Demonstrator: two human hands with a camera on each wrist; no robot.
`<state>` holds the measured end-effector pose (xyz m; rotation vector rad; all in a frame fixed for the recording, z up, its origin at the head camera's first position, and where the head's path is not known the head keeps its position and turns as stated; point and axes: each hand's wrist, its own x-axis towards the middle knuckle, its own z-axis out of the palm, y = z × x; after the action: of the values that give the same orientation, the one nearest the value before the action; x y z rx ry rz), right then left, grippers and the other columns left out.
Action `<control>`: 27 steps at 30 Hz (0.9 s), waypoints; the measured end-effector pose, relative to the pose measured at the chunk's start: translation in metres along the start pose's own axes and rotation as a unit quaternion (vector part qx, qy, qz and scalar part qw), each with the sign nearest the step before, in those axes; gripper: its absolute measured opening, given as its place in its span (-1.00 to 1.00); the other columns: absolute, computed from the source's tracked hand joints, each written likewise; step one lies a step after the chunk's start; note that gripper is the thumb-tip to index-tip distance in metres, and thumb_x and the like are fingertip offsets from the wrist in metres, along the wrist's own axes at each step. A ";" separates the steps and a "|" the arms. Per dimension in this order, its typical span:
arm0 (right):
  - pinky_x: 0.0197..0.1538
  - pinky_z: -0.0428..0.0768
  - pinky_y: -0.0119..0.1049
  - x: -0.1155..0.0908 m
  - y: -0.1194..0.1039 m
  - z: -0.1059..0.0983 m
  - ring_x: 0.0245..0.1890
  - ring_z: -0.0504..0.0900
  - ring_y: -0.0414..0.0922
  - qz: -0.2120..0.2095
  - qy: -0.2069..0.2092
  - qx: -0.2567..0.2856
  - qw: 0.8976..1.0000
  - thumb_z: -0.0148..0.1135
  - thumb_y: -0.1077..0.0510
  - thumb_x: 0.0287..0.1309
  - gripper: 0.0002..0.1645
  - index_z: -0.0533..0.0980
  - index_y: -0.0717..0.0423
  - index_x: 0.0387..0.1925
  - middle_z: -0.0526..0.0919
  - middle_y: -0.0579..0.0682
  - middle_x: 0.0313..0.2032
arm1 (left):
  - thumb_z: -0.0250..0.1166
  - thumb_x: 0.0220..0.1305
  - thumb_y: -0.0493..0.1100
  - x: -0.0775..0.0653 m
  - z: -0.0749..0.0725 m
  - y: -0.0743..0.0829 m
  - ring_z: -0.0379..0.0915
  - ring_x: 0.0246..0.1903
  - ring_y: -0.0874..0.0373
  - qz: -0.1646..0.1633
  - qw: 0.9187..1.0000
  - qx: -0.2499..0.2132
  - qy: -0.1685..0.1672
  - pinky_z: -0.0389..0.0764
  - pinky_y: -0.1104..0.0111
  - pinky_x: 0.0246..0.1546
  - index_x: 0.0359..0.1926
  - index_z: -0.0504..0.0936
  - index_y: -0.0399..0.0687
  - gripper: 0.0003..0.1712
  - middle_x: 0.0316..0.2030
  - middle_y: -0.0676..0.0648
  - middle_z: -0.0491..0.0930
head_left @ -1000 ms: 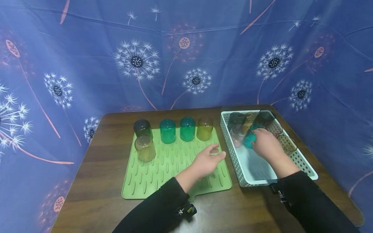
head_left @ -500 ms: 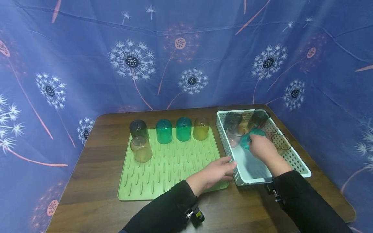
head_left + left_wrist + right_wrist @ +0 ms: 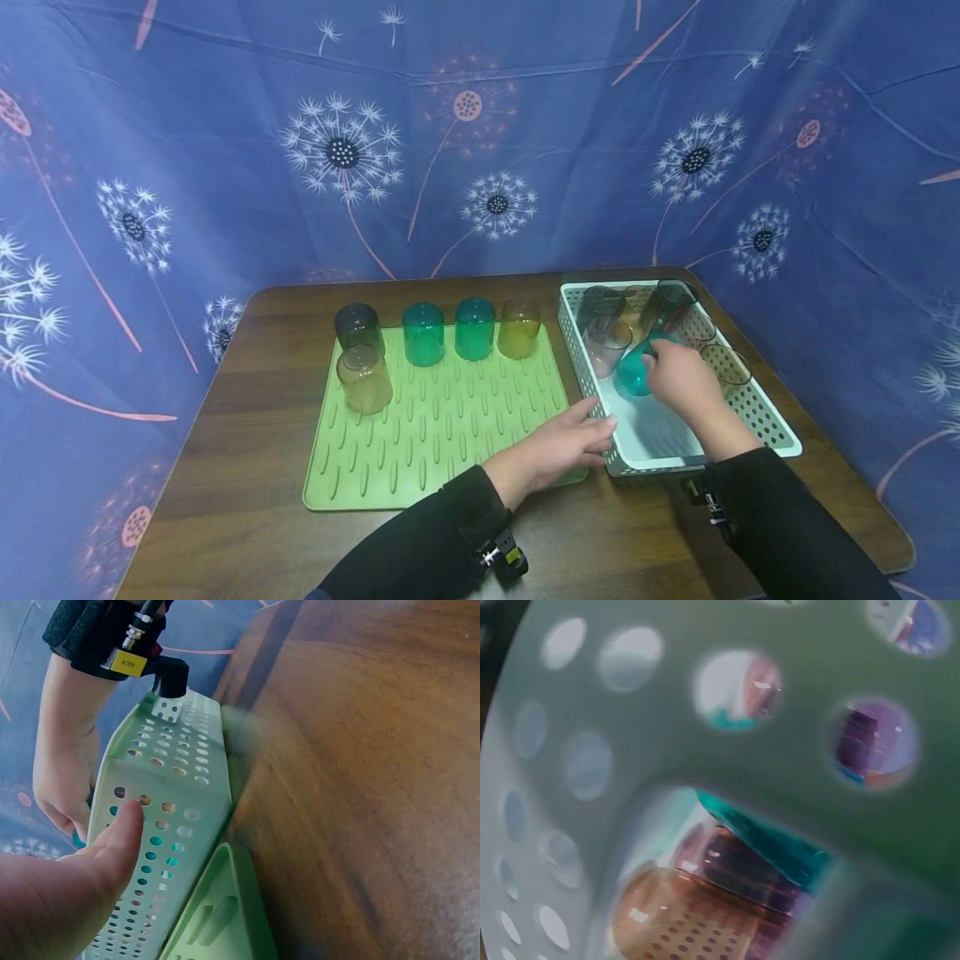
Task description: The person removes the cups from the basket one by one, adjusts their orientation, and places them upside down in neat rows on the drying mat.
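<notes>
My right hand (image 3: 684,385) reaches into the white perforated basket (image 3: 656,458) and grips a teal glass (image 3: 634,373), which leans there. The right wrist view shows the same teal glass (image 3: 769,844) through an opening in the basket wall, beside an amber glass (image 3: 682,915). With fingers extended, my left hand (image 3: 558,446) rests against the basket's left side; its thumb (image 3: 120,844) lies along the perforated wall in the left wrist view. Around the gripped glass stand a pinkish clear glass (image 3: 606,348), a dark glass (image 3: 600,307) and an amber-tinted glass (image 3: 726,365).
Left of the basket lies a green ridged mat (image 3: 442,450). Upturned glasses stand on it: a dark one (image 3: 358,327), a pale amber one (image 3: 364,380), two teal ones, including the left one (image 3: 423,335), and a yellow one (image 3: 519,330). A blue patterned cloth (image 3: 570,150) hangs behind the wooden table (image 3: 247,433).
My left hand has moved right from over the mat to the basket's side. The teal glass in my right hand has shifted and tilted within the basket.
</notes>
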<state>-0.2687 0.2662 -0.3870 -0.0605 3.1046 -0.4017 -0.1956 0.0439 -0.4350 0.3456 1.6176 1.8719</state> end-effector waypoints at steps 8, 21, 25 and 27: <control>0.08 0.54 0.43 -0.022 -0.016 -0.039 0.16 0.49 0.55 0.027 0.030 0.026 0.999 -0.10 0.06 0.63 -0.38 0.33 0.55 0.36 0.50 0.58 0.21 | 0.18 0.57 0.10 -0.010 0.001 0.011 0.65 0.18 -0.09 0.019 0.998 0.030 0.052 0.59 0.05 0.31 0.63 0.18 0.10 -0.26 0.44 -0.14 0.47; 0.23 0.56 0.01 -0.049 -0.089 -0.059 0.05 0.60 -0.12 -0.034 0.056 0.416 0.907 0.01 -0.08 0.62 -0.55 0.58 0.22 0.05 0.69 0.08 -0.03 | 0.34 0.43 0.17 -0.053 -0.030 0.064 0.50 0.35 0.05 0.139 0.969 0.085 0.186 0.60 0.09 0.31 0.68 -0.05 0.36 0.00 0.56 -0.06 0.27; 0.20 0.65 -0.32 -0.043 -0.119 -0.042 -0.12 0.69 -0.30 -0.075 -0.034 0.654 0.752 0.08 0.08 0.58 -0.74 0.62 0.06 -0.21 0.67 -0.16 -0.19 | 0.41 0.37 0.16 -0.070 -0.048 0.073 0.48 0.33 -0.02 0.184 0.949 0.081 0.243 0.62 0.07 0.28 0.66 -0.07 0.50 0.06 0.57 -0.06 0.21; 0.14 0.68 -0.36 -0.041 -0.135 -0.031 -0.10 0.73 -0.26 -0.091 -0.091 0.716 0.686 0.03 0.08 0.60 -0.70 0.64 0.05 -0.23 0.71 -0.13 -0.19 | 0.42 0.34 0.21 -0.080 -0.058 0.078 0.48 0.31 -0.04 0.198 0.935 0.097 0.276 0.63 0.03 0.26 0.63 -0.06 0.59 0.05 0.58 -0.03 0.19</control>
<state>-0.2229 0.1456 -0.3226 -0.3291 1.7372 -2.3594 -0.1902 -0.0544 -0.3566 0.2517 2.2538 2.2525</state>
